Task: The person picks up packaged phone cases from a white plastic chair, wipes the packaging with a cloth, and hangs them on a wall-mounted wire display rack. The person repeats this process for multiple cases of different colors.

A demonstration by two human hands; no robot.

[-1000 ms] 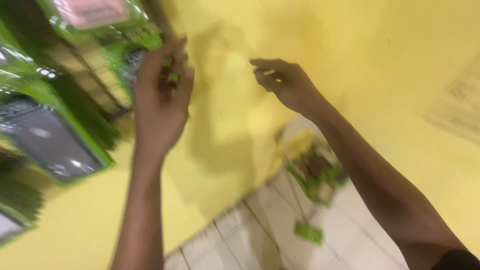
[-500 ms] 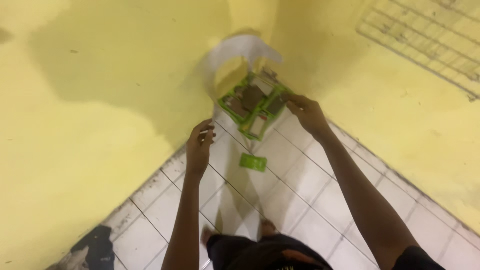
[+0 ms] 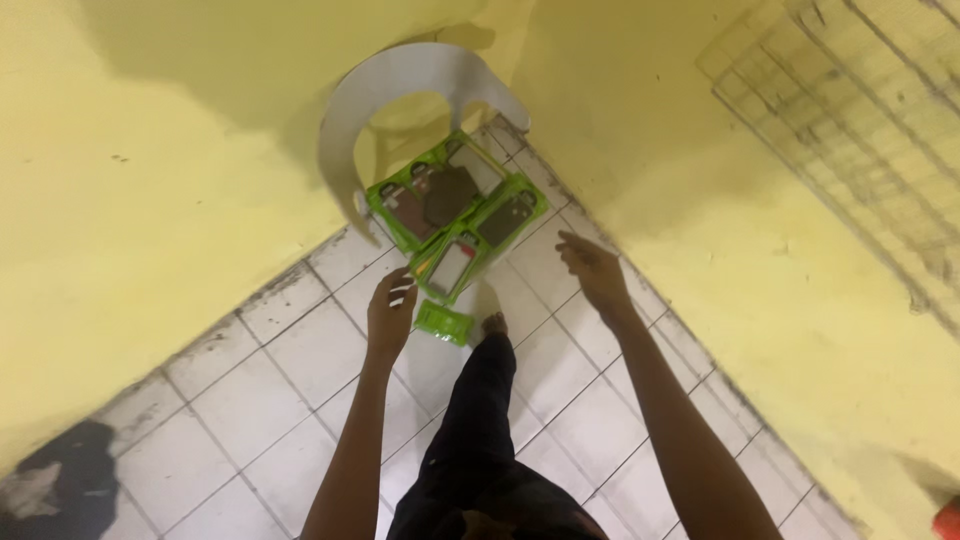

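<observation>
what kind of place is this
Probably a small shop or its stockroom: green packaged phone cases piled on the white tiled floor, a wire display grid on the yellow wall.

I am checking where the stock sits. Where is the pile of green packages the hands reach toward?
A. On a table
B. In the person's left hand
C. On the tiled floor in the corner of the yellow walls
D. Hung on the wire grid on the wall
C: the green packages lie on the tiled floor in the corner, with the left hand and right hand above, both empty.
</observation>
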